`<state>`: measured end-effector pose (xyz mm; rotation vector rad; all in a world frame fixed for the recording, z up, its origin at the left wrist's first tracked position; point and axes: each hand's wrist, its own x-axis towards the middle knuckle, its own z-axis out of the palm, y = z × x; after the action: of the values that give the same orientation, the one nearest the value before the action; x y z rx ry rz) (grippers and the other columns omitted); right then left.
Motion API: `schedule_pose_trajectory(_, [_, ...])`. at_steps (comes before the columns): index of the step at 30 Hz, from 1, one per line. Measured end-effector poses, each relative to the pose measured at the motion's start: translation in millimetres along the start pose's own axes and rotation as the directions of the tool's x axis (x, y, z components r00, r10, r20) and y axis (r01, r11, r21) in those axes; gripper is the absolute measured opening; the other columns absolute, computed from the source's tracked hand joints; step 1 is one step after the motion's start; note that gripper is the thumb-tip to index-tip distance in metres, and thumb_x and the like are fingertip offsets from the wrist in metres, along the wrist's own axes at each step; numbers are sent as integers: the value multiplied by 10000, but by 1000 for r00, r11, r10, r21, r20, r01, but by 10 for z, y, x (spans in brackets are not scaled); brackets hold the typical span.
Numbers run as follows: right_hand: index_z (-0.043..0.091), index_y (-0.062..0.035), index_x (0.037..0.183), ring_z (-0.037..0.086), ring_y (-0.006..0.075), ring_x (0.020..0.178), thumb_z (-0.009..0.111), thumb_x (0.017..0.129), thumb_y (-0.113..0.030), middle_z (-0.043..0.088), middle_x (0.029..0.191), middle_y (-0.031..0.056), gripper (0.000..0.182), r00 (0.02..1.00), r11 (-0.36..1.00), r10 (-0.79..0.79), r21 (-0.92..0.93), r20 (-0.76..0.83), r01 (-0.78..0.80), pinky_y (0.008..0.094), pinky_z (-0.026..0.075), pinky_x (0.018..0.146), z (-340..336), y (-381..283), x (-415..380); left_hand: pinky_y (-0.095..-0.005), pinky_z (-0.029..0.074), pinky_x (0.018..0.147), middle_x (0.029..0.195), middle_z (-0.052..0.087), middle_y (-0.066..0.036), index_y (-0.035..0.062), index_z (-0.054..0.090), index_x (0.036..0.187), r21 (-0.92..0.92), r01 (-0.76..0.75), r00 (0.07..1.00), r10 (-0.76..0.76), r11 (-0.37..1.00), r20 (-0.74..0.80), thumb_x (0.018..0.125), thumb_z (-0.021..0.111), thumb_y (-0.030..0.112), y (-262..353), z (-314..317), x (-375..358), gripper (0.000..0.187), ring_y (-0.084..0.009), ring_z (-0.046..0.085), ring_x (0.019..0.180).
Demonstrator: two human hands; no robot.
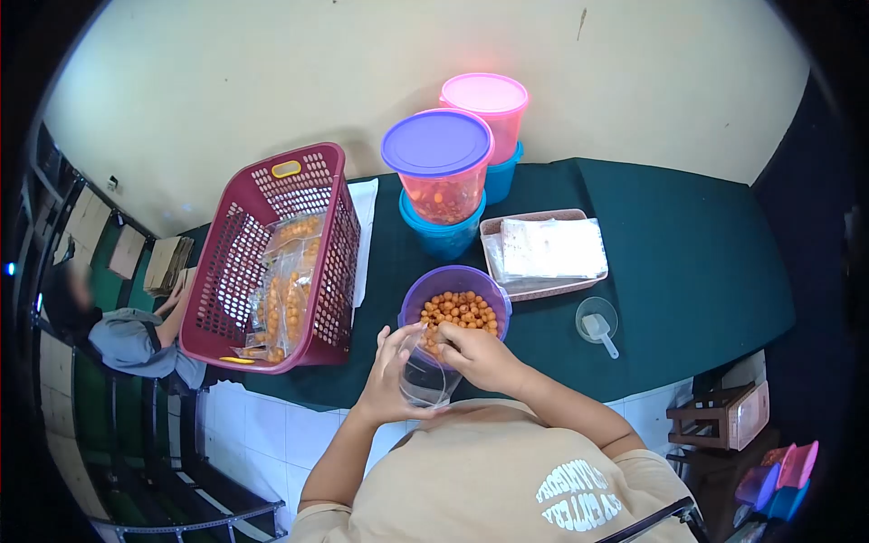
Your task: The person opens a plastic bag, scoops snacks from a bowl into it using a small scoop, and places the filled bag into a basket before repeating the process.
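The small clear plastic bag [425,378] sits directly in front of the person's chest at the near edge of the counter [688,262], its mouth up and its long axis roughly upright. The left hand [391,376] is curled around the bag's left side, grasping it, while the right hand [480,356] closes on the bag's upper rim from the right, fingers pinched at the opening. Touching or just beyond both hands stands the round purple plastic bowl [455,303], heaped with small glossy orange-brown balls; the right hand lies nearer its rim. Left of it is a maroon perforated plastic basket [237,262] holding filled clear packets. Farther back stand stacked translucent tubs with a purple lid [437,142] and a pink lid [483,93]. To the right rest a shallow tray of flat clear bags [547,253] and a clear scoop [597,324]
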<state>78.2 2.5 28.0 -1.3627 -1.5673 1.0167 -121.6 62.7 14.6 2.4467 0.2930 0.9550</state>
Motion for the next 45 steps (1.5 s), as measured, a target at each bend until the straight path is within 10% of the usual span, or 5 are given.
schedule_pose_trajectory(10, [557, -13, 1064, 536, 344, 1047, 720, 794, -252, 583, 1091, 176, 396, 696, 820, -53, -429, -716, -379, 415, 446, 865, -1009, 934, -795, -622, 141, 1084, 1394, 395, -251, 291, 198, 1453, 97, 104, 988, -91, 990, -127, 525, 903, 390, -57, 10, -67, 1169, -398, 478, 1226])
schedule_pose_trajectory(18, [514, -35, 1096, 640, 229, 647, 638, 858, -481, 648, 862, 99, 520, 335, 479, 780, 160, -528, -863, 373, 512, 579, -1309, 2337, -1920, -645, 149, 1072, 1434, 353, -231, 311, 208, 1450, 215, 252, 965, -229, 944, -128, 513, 891, 410, -48, 166, -142, 1164, -377, 482, 1227])
schedule_pose_trajectory(24, [520, -111, 819, 464, 79, 466, 518, 960, -369, 514, 590, -13, 295, 429, 589, 806, 623, -408, -515, 218, 323, 423, -1167, 2503, -1944, -689, 110, 1059, 1467, 297, -233, 354, 194, 1445, 262, 275, 961, -265, 925, -74, 514, 884, 451, 55, 279, -43, 1163, -415, 362, 1325])
schedule_pose_trajectory(32, [562, -30, 878, 486, 154, 604, 549, 950, -233, 481, 634, 62, 216, 963, 967, 212, -103, -167, -231, 314, 397, 565, -1187, 661, -1433, -733, 86, 1033, 1502, 229, -219, 347, 207, 1438, 317, 344, 936, -348, 884, -48, 510, 887, 443, 293, 482, 100, 1154, -424, 277, 1371])
schedule_pose_trajectory(45, [614, -92, 1009, 607, 353, 644, 575, 905, -237, 653, 751, 142, 184, 984, 854, -51, -504, 170, 131, 443, 466, 644, -530, 162, -574, -738, 166, 1014, 1479, 306, -145, 338, 463, 1344, 372, 267, 941, -324, 889, 99, 603, 832, 278, 673, 613, 311, 830, -345, 393, 1283])
